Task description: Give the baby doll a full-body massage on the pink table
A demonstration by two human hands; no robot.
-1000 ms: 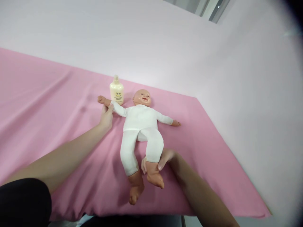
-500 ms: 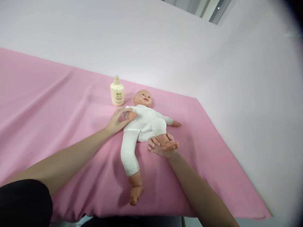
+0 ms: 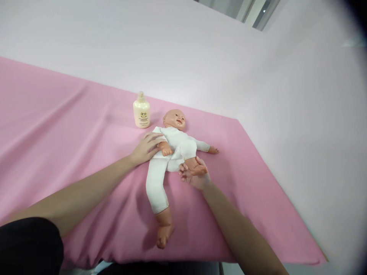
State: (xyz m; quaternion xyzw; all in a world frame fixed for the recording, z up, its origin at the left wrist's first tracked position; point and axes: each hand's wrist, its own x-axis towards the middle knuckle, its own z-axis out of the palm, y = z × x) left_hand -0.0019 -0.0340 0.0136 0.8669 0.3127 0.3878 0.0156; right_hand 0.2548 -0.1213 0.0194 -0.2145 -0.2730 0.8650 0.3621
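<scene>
Hands: left (image 3: 146, 149) flat on one doll (image 3: 169, 152), right (image 3: 195, 176) gripping its foot; one bottle (image 3: 141, 111).

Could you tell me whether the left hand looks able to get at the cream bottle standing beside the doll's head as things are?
Probably yes. The left hand rests on the doll at its folded arm, and the bottle stands upright just beyond it on bare pink sheet, with nothing between them.
</scene>
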